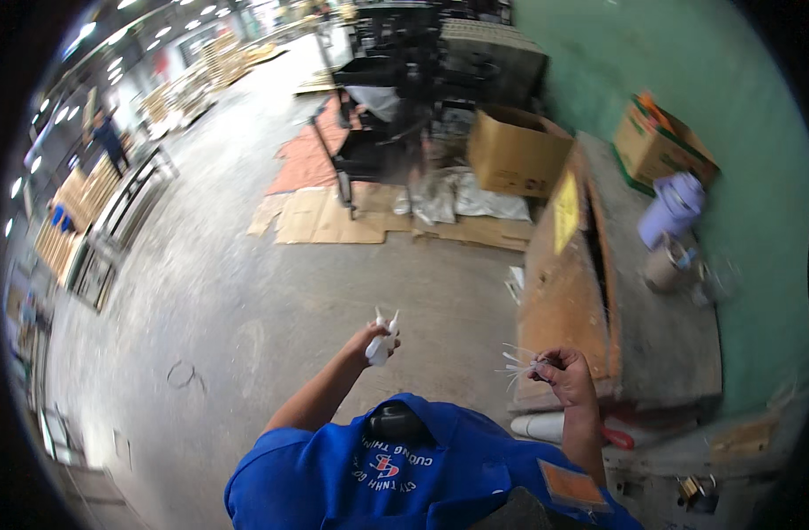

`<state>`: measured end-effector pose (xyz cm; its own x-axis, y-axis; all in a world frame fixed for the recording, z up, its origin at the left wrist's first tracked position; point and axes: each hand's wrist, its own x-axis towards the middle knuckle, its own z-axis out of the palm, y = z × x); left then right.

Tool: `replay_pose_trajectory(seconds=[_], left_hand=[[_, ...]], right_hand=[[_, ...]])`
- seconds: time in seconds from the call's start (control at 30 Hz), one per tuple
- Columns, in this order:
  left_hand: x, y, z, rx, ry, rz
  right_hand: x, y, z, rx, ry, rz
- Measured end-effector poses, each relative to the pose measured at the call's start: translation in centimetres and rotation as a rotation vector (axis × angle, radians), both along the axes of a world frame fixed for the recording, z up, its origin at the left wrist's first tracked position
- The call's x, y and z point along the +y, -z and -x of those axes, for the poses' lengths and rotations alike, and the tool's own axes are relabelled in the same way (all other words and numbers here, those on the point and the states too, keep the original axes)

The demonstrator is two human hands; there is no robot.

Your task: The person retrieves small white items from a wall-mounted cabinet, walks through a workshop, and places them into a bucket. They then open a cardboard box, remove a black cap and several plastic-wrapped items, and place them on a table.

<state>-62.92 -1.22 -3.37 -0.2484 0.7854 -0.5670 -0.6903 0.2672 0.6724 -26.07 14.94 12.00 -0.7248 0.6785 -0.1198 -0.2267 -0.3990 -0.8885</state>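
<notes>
White squeeze bottles point(380, 351) with thin pointed nozzles are in my left hand point(362, 337), held out in front of my body; two nozzle tips show, pointing away from me. My fingers are closed around them. Farther right, my right hand point(570, 378) pinches a bunch of thin, whitish, translucent strips point(516, 367) that fan out to the left. They look like thin plastic tubes or ties; their exact kind is too small to tell. This hand is beside the near end of a wooden cabinet point(559, 300).
On the cabinet's grey top stand a carton point(661, 146), a purple container point(671, 208) and a brownish jar point(665, 268). An open cardboard box point(517, 152) and a black shelf cart point(374, 155) stand ahead on flattened cardboard point(329, 216). A person point(110, 141) is far left, near metal-framed benches.
</notes>
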Motion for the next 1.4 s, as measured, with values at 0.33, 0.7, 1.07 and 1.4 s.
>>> replay_pose_trajectory(seconds=[0.33,0.7,1.07,1.4], left_hand=[[-30.2,1.8,8.0,-0.170,-0.557,0.114],[-30.6,6.2,33.0,-0.141,-0.553,-0.155],[-40.6,13.8,49.3,-0.153,-0.837,0.546],[-50.1,18.2,48.6,-0.584,-1.140,0.823]], right_hand=[[-5.9,-2.0,29.4,0.064,-0.452,-0.051],[-9.4,-1.3,54.9,0.103,-0.543,-0.025],[-7.6,-1.6,84.8,0.115,-0.766,0.090],[-10.3,-0.1,114.8,0.051,-1.035,0.146]])
